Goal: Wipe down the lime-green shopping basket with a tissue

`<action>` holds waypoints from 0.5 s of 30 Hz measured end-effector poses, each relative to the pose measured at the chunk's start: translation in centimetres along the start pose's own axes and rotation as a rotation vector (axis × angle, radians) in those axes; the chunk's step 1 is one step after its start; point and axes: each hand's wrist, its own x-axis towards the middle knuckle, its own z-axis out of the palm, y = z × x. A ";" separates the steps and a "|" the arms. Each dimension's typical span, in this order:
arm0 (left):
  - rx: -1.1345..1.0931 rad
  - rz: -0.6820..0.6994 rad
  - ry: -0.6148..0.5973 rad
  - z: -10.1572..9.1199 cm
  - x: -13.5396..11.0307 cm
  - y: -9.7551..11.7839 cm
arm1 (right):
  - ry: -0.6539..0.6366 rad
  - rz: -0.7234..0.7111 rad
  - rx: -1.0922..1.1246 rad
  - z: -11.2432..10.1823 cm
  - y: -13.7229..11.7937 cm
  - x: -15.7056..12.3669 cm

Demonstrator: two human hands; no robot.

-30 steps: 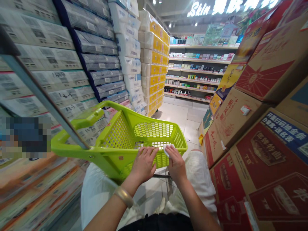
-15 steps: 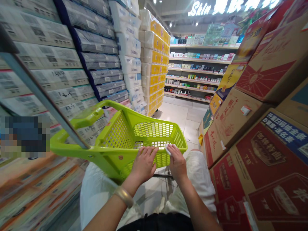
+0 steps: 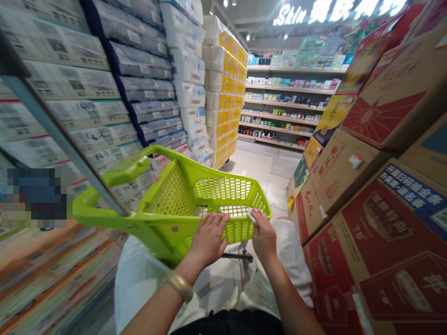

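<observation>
A lime-green plastic shopping basket cart (image 3: 150, 228) with lattice walls stands across my lap, tilted a little in view. My left hand (image 3: 208, 238) has its fingers hooked over the near rim, around its middle. Farther right along that same rim, my right hand (image 3: 264, 236) presses a small white wipe (image 3: 252, 215) onto the plastic; most of the wipe is hidden under the fingers. A metal pole (image 3: 75, 149) rises from the left end of the cart. Through the cart's walls, no goods show inside.
Stacked tissue packs (image 3: 225, 93) and wrapped paper bundles (image 3: 143, 83) line the left side. Cardboard cartons (image 3: 352, 172) are piled close on my right. Shelves of small boxes and bottles (image 3: 286, 95) stand at the back, beyond a tiled floor (image 3: 256, 165).
My right hand has slid right along the rim with the wipe, toward the cart's end. My left hand and the cart stay where they were.
</observation>
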 end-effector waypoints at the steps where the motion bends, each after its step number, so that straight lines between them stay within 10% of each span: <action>1: -0.001 -0.004 0.001 0.0 0.0 0.0 | 0.024 0.031 -0.015 -0.1 0.2 0.0; 9: -0.007 0.006 0.003 0.0 0.0 -0.1 | -0.153 -0.157 0.085 1.3 -2.6 -0.6; 15: -0.007 -0.006 -0.010 0.2 0.0 -0.1 | 0.040 0.057 -0.035 -0.9 1.2 0.2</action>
